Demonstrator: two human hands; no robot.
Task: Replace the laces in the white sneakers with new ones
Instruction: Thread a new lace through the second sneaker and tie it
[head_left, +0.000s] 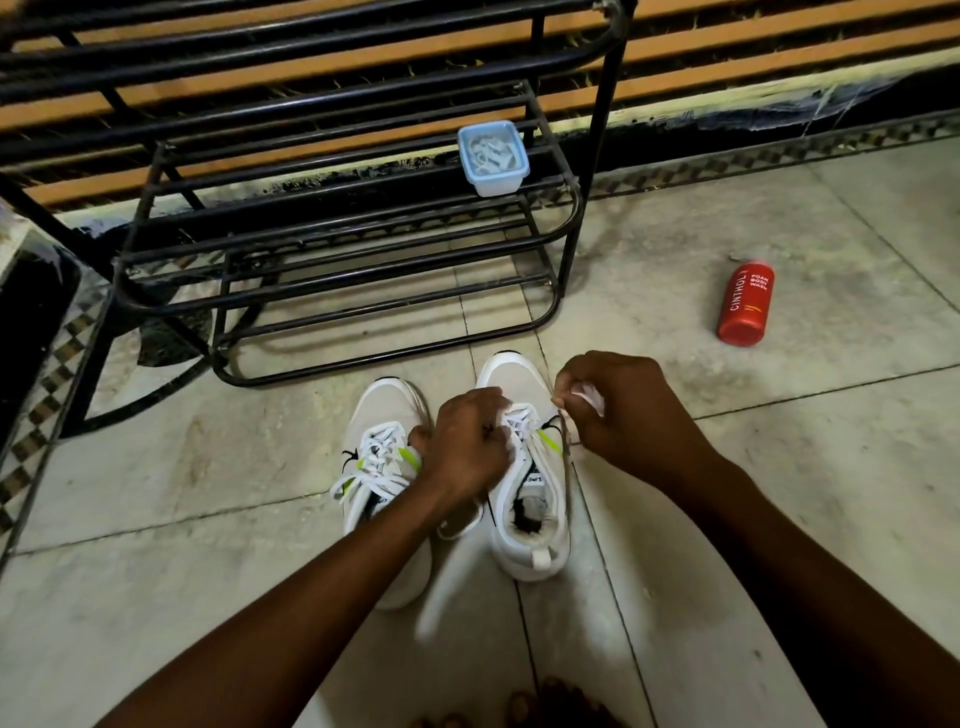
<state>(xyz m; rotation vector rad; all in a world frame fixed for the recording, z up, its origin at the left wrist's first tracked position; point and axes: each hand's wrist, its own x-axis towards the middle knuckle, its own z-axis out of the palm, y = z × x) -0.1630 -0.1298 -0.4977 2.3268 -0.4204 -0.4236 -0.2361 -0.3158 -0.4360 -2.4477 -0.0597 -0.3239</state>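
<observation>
At lower centre, the left hand (470, 447) is gripping the right sneaker (527, 483) while the right hand (618, 410) is pinching its lace (584, 396); yanking risks snagging it in an eyelet

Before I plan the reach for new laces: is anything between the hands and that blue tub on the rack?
Nothing visible blocks it. The blue tub sits on the black rack beyond the sneakers; only bare floor and rack bars lie between.

Blurred lace end (441, 597); left sneaker's (382, 457) heel behind the forearm (322, 587).
</observation>
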